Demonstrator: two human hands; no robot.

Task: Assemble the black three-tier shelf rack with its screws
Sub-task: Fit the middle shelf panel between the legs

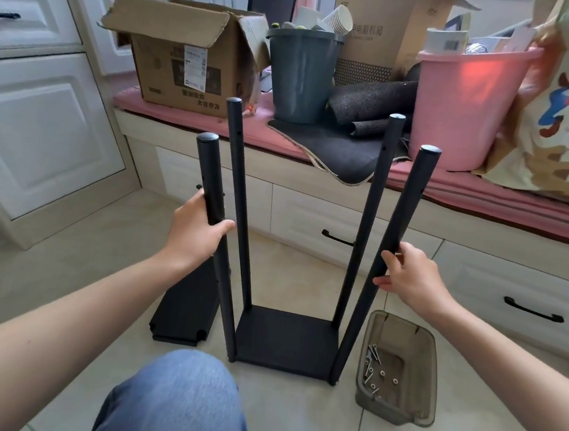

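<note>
so right now the rack is one shelf (286, 339) flat on the floor with four poles (239, 204) standing up off its corners, and that shelf is my landmark for everything. my left hand (194, 233) is wrapped round the near-left pole about midway up, thumb hooked across the front, fingers curled behind it. my right hand (408, 277) is on the near-right pole at about the same height, but looser: fingers pressed together along the side, more steadying than gripping.

the two spare shelves (183, 313) are stacked just left of the bottom shelf, partly behind my left pole. the screws (374, 371) sit in a smoky plastic tub (394, 400) just right of it.

my guess is the next bit is dropping a second shelf down between the poles. the poles splay outward toward the top (some of that may be the lens), so i'd squeeze the near pair parallel first and check the little side holes up the far poles (383, 150) face inward. i can't tell from here how tight the bottom screws are. if they're loose the poles will wobble, so i'd keep one hand on a pole while reaching left for the shelf, and not crank any screw fully till all four corners are started.
</note>
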